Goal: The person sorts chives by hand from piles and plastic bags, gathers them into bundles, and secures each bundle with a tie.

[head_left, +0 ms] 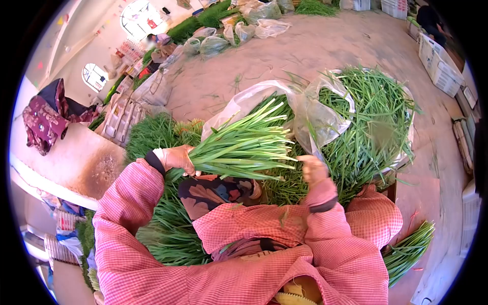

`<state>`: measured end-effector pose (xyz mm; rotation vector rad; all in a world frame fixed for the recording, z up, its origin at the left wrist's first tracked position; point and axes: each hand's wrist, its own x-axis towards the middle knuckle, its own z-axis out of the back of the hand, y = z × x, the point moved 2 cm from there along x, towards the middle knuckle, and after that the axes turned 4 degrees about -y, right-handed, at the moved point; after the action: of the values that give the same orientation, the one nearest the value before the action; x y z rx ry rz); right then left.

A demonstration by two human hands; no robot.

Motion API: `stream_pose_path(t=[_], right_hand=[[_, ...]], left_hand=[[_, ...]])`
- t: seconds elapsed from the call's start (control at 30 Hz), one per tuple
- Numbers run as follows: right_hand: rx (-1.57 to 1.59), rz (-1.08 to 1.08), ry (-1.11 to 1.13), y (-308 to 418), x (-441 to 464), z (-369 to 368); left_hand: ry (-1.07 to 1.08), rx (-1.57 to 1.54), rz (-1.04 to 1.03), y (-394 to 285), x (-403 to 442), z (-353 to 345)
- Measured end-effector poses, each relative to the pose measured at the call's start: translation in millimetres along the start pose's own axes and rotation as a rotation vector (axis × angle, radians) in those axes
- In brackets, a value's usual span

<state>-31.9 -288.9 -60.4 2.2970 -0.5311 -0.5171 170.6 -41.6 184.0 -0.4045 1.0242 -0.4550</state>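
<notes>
A bunch of long green stalks with pale ends (244, 145) lies across the front of my body. My left hand (178, 159) is wrapped round its leafy left part. At the pale cut ends on the right, my right hand (313, 170) has its fingers pressed together against a stalk end. Beyond the bunch, a clear plastic bag (310, 119) lies open over more greens. To its right sits a large heap of loose green stalks (368, 117). More greens (170, 234) lie under my left forearm.
At the right, a tied bundle of greens (410, 251) rests on the floor. White crates (439, 66) stand at the upper right. A ledge (89, 160) with a patterned cloth (48, 119) is on the left. Filled plastic bags (213, 46) and a seated person (162, 47) are farther back.
</notes>
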Motion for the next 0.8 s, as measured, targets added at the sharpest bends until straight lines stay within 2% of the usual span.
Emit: stream_pose_path(t=[0.03, 0.07, 0.1, 0.13, 0.2, 0.3, 0.4, 0.43, 0.5, 0.57, 0.63, 0.7, 0.73, 0.77, 0.8], right_hand=[[-0.195, 0.105, -0.248, 10, -1, 21], [-0.275, 0.251, -0.313, 25, -5, 25], [-0.461, 0.535, -0.251, 44, -13, 10], [-0.687, 0.507, -0.235, 74, -32, -26], [-1.217, 0.844, -0.128, 93, -42, -76], [-1.479, 0.824, -0.001, 66, -25, -105], [-1.555, 0.772, 0.026, 65, -19, -99], [-1.526, 0.923, -0.016, 61, -21, -94], [-1.385, 0.719, -0.220, 56, -17, -83], [-1.491, 0.621, -0.496, 65, -3, -35], [-1.740, -0.016, -0.723, 79, 1, 25], [-1.909, -0.454, -0.626, 100, -39, 14], [-1.910, -0.048, -0.683, 92, -53, 6], [-1.876, 0.410, -0.610, 86, -68, -16], [-1.590, 0.755, -0.401, 75, -73, -32]], left_hand=[[-0.023, 0.024, -0.003, -1, -1, 0], [-0.021, 0.046, 0.003, -1, -1, 0], [-0.019, 0.039, 0.004, -2, 0, -2], [-0.049, 0.056, 0.019, -2, 2, -4], [-0.053, 0.052, -0.011, -4, 8, -11], [0.042, -0.010, -0.124, -10, 8, -24], [0.080, 0.113, -0.063, -12, 6, -19], [0.109, 0.154, -0.010, -10, 5, -20], [0.106, 0.112, -0.086, -10, 10, -24], [0.119, 0.081, -0.044, -13, 9, -24], [0.146, 0.054, -0.034, -8, 9, -19], [0.164, 0.019, -0.026, -2, 12, -14], [0.179, -0.028, -0.048, 3, 18, -13], [0.195, -0.076, -0.066, 6, 22, -13], [0.158, -0.045, -0.037, 0, 21, -16]])
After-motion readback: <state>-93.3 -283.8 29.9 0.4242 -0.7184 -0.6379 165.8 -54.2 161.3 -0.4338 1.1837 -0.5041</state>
